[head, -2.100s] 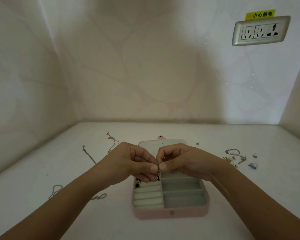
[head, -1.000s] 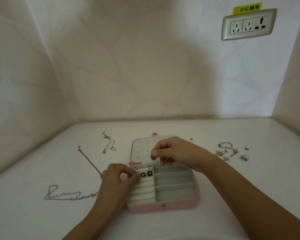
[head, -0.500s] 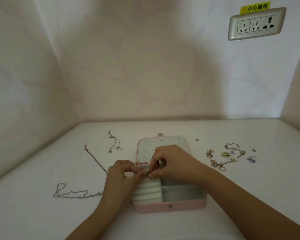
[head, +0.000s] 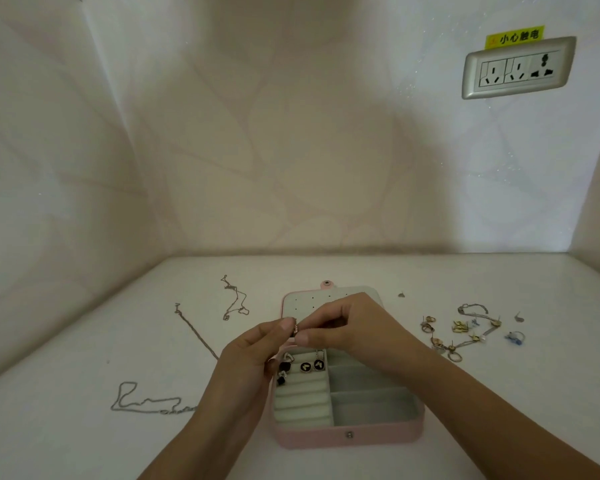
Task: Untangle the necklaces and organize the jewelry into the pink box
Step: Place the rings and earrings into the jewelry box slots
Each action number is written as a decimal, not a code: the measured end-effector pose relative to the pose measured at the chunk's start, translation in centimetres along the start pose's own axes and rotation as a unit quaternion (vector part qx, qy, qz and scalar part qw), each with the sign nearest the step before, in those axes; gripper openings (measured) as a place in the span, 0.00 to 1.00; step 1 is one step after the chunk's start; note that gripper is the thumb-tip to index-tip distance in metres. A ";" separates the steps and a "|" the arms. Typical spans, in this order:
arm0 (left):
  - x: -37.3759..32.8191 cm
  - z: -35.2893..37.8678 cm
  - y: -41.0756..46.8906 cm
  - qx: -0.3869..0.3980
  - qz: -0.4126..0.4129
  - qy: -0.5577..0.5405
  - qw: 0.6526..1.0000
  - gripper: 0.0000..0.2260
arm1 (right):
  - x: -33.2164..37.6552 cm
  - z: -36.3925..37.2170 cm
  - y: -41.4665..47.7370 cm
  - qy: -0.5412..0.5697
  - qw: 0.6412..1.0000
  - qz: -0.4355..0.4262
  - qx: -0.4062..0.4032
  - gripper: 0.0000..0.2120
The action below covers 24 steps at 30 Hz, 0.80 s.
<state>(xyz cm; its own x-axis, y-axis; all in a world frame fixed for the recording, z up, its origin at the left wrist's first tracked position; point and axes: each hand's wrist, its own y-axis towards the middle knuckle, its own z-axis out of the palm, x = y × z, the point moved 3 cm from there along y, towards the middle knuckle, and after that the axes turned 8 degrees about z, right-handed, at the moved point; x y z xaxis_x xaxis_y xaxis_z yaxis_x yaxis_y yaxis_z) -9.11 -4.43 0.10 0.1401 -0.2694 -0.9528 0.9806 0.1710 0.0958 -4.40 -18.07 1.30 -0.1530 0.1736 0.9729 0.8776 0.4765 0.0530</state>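
The open pink box (head: 347,436) lies in front of me, its lid (head: 312,299) flat behind it. My left hand (head: 253,355) and my right hand (head: 354,329) meet above the box's back edge, both pinching a small ring-like piece (head: 296,330) between fingertips. Two round black earrings (head: 311,366) and dark pieces (head: 283,372) sit at the top of the ring rolls. The right compartments (head: 368,407) look bare. Thin chains lie left: one (head: 234,299) far back, one (head: 194,330) diagonal, one (head: 142,401) near my left forearm.
A heap of gold and silver jewelry (head: 465,330) lies right of the box, with a blue piece (head: 515,337) and small studs (head: 518,318) beside it. A wall socket (head: 518,69) is mounted at upper right. Walls close the surface on three sides.
Both hands have lifted from the ring rolls and now pinch the small piece together above the box; the black earrings show in the rolls.
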 end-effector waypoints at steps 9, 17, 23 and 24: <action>0.1 -1.5 1.0 0.052 -0.019 0.107 0.993 0.08 | -0.5 0.5 0.2 -0.055 0.998 0.017 -0.013 0.02; -1.9 -2.2 1.8 0.177 0.020 0.411 0.894 0.04 | -0.7 0.7 0.1 -0.223 0.974 0.023 0.034 0.03; -1.4 -2.9 1.9 0.118 0.007 0.419 0.900 0.05 | -0.7 0.3 0.2 -0.227 0.974 0.007 0.020 0.06; -1.1 -2.9 1.7 0.105 0.005 0.415 0.904 0.05 | -0.6 0.0 0.2 -0.228 0.974 0.003 0.008 0.06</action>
<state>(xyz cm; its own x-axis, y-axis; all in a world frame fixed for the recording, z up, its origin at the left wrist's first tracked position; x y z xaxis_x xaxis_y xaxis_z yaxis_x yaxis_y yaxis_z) -8.00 -1.12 0.48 0.0834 0.5501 -0.8309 0.9965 -0.0380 0.0749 -4.16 -18.06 0.73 -0.3368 0.5396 0.7716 0.8728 0.4864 0.0408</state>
